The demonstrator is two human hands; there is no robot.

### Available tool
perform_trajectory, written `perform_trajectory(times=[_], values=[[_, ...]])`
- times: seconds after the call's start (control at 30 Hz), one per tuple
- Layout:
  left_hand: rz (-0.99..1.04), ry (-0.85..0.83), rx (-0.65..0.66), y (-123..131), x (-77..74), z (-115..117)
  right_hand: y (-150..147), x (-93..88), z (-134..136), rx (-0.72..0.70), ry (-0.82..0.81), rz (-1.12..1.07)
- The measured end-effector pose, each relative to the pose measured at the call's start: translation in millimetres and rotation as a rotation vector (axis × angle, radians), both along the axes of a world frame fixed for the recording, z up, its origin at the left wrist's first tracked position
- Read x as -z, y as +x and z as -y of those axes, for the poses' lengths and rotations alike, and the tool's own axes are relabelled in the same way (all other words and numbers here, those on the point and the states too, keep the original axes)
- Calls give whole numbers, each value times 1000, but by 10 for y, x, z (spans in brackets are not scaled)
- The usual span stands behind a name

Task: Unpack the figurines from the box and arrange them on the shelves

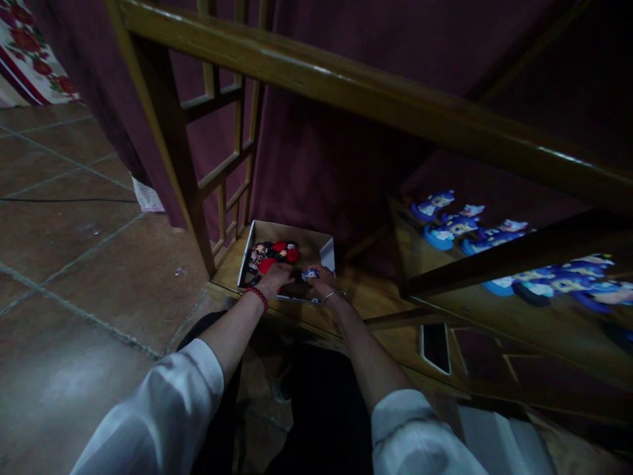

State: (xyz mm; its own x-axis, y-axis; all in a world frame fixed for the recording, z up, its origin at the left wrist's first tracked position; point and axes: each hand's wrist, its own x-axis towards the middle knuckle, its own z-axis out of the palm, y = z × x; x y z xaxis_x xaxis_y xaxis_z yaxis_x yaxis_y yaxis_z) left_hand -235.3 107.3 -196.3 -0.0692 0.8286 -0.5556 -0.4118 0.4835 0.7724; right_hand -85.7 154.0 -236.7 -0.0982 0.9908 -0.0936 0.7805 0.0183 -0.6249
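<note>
1. See brown tiled floor [93, 277] toward nine o'clock, beside a wooden lattice [225, 158].
2. Find an open white box [327, 253] near centre, toward seven o'clock, on a low wooden shelf [368, 290], with red-and-black figures [273, 254] clustered inside at its nine o'clock.
3. Note the left hand [277, 277] reaching in at the box's seven o'clock, over red pieces; cannot tell in this dim view whether gripping one.
4. See the right hand [324, 280] pinching a small blue-and-white figure [310, 274] at the box's four o'clock.
5. Spot a phone [436, 348] lying at four o'clock.
6. Find more blue-and-white figures [564, 282] standing around three o'clock on a raised shelf [467, 307].
</note>
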Motion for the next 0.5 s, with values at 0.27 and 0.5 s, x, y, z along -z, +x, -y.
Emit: perform_trajectory(times=[0.27,0.5], values=[[-19,-38,-14,-9,18,-25,-7,-28,-21,-75,-10,-1],[-11,-16,26,-15,5,-1,-75,-246,49,-222,54,239]])
